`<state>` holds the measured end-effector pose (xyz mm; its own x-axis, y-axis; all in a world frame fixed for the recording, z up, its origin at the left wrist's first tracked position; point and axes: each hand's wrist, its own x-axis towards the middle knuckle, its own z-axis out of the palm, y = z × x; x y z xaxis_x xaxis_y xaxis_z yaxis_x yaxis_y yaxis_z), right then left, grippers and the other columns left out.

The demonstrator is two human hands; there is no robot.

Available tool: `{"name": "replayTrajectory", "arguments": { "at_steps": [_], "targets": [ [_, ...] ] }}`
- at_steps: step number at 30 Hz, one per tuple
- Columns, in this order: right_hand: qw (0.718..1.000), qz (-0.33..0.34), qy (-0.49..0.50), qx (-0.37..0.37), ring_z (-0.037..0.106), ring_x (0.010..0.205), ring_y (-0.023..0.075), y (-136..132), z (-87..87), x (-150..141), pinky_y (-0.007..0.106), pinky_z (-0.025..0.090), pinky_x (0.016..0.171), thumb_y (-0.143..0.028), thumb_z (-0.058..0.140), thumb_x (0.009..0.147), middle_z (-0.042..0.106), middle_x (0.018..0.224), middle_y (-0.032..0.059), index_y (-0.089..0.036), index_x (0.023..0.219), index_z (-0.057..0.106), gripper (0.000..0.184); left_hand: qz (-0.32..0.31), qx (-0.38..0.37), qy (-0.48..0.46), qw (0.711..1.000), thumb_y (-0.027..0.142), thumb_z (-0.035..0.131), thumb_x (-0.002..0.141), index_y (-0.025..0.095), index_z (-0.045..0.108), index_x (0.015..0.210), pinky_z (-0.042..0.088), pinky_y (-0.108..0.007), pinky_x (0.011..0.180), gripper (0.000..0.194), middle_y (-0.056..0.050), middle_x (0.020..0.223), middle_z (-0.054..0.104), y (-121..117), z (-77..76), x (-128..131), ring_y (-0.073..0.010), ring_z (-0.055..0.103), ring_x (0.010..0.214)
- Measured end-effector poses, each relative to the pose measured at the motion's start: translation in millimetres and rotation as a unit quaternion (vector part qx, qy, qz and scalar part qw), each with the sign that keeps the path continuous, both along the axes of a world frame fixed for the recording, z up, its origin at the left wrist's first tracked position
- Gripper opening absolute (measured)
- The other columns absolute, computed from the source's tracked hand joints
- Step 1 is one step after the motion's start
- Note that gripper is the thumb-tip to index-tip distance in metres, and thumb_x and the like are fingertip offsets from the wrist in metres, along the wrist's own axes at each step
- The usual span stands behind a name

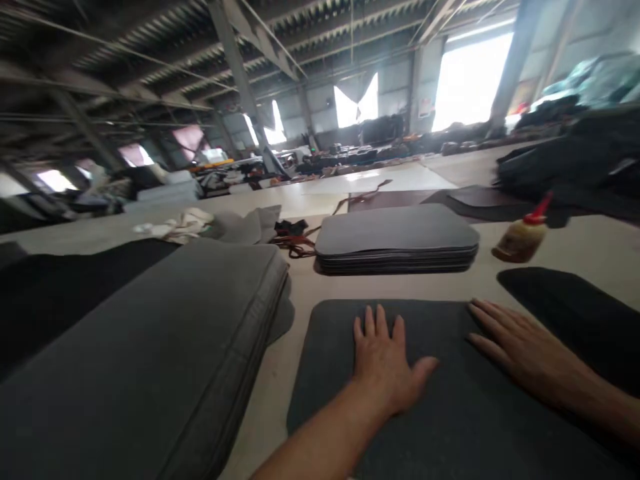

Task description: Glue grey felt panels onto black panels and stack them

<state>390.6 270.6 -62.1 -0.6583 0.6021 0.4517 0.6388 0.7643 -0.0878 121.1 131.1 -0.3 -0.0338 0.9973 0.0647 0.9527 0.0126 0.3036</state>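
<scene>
A dark grey sheet (330, 373) with rounded corners lies flat on the table in front of me. My left hand (385, 367) rests palm down on it, fingers spread and thumb out to the right. Near the sheet's far right edge, my right hand (515, 340) lies flat with its fingers stretched out. Neither hand grips anything. Just beyond the sheet sits a neat stack of grey rounded sheets (395, 230). To the left is a larger pile of grey material (165, 333) with layered edges.
A glue-like bottle (523, 237) with a red nozzle leans at the right. Another black piece (575, 307) lies below it. Brown strips (300, 250) and cream scraps (185, 223) lie farther back on the pale table (270, 393). Dark material (575, 160) is heaped at the far right.
</scene>
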Motion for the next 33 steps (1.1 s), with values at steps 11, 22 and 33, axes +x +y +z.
{"name": "replayTrajectory", "arguments": {
  "at_steps": [11, 22, 33],
  "targets": [
    [0.994, 0.079, -0.001, 0.076, 0.024, 0.146, 0.0449, 25, -38.3, 16, 0.074, 0.028, 0.110, -0.047, 0.010, 0.100, 0.049, 0.146, 0.0172, -0.031, 0.118, 0.075, 0.069, 0.011, -0.016, -0.013, 1.000, 0.083, 0.029, 0.088, 0.020, 0.030, 0.156, 0.012, -0.052, 0.126, 0.093, -0.014, 0.166, 0.014, -15, 2.9, -42, -0.0280, 0.007, 0.155],
    [0.995, 0.069, 0.011, 0.073, 0.028, 0.144, 0.0452, 27, -42.1, 14, 0.073, 0.028, 0.110, -0.045, 0.017, 0.100, 0.053, 0.142, 0.0169, -0.030, 0.122, 0.073, 0.062, 0.158, -0.003, 0.100, 0.982, 0.071, 0.032, 0.095, 0.008, 0.031, 0.154, 0.021, -0.046, 0.125, 0.086, -0.016, 0.163, 0.024, -33, -3.5, -102, -0.0275, 0.020, 0.153],
    [0.997, -0.070, -0.023, 0.005, 0.027, 0.146, 0.0409, -60, 25.7, -39, 0.062, 0.032, 0.115, -0.072, 0.028, 0.098, 0.032, 0.156, 0.0267, 0.002, 0.149, 0.042, 0.091, 0.066, 0.021, 0.142, 0.987, 0.059, 0.042, 0.097, 0.018, 0.031, 0.155, 0.015, -0.053, 0.126, 0.072, -0.008, 0.167, 0.018, -45, 22.7, -59, -0.0296, 0.009, 0.155]
  ]
}}
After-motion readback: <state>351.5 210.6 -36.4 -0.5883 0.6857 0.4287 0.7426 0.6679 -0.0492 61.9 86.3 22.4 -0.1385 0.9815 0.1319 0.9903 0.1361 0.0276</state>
